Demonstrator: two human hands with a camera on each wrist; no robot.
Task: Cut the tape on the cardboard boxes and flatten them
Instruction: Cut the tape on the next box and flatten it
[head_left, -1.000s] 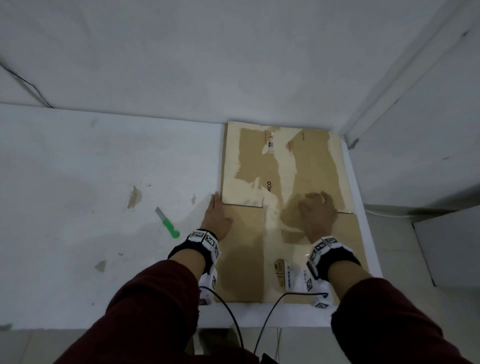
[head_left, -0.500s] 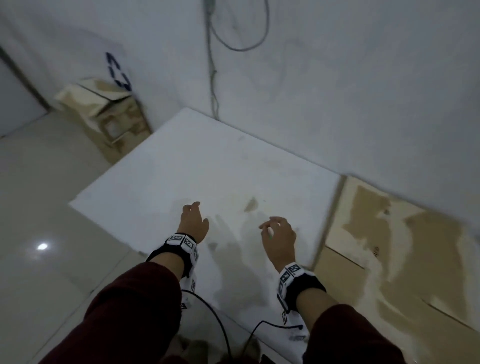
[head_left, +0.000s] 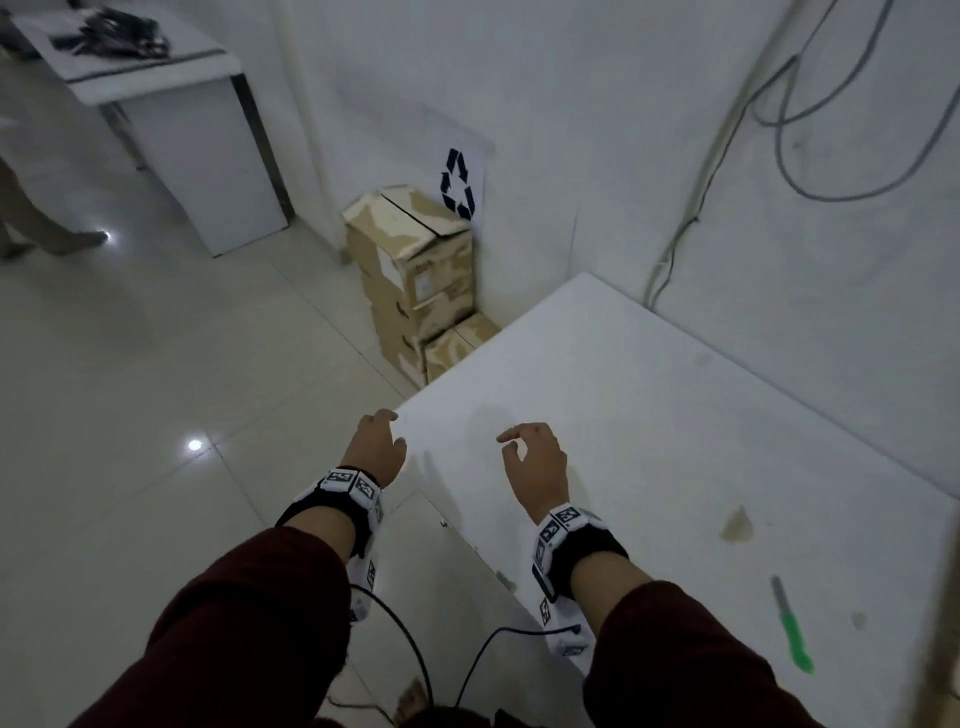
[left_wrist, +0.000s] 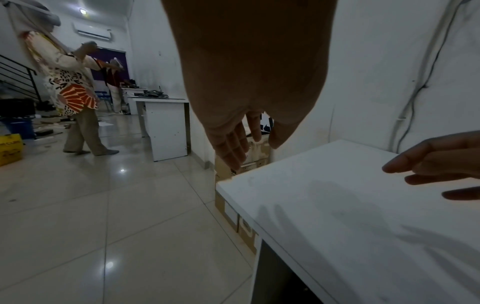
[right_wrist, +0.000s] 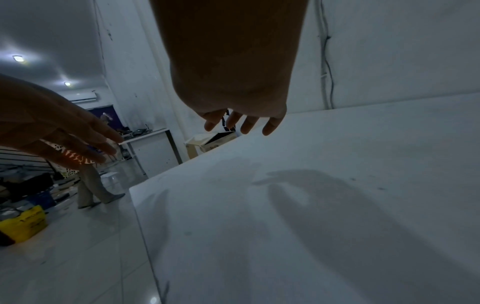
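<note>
Several closed cardboard boxes (head_left: 415, 275) stand stacked on the floor against the wall, beyond the table's far left corner, under a recycling sign (head_left: 458, 183). My left hand (head_left: 378, 446) hovers at the left edge of the white table (head_left: 675, 415), fingers relaxed and empty. My right hand (head_left: 532, 460) floats over the table beside it, fingers loosely bent, holding nothing. In the left wrist view the boxes (left_wrist: 253, 162) show just past my left hand's fingers (left_wrist: 233, 148). A green-handled knife (head_left: 790, 631) lies on the table to my right, away from both hands.
A white desk (head_left: 171, 119) stands at the far left with dark gear on top. Another person (left_wrist: 72, 92) walks on the tiled floor (head_left: 156, 389) there. Cables (head_left: 691, 208) hang down the wall behind the table. A yellow bag (right_wrist: 23, 224) sits on the floor.
Both hands have lifted off the flattened cardboard and moved left across the table. My view has swung left, bringing the stacked boxes into sight.
</note>
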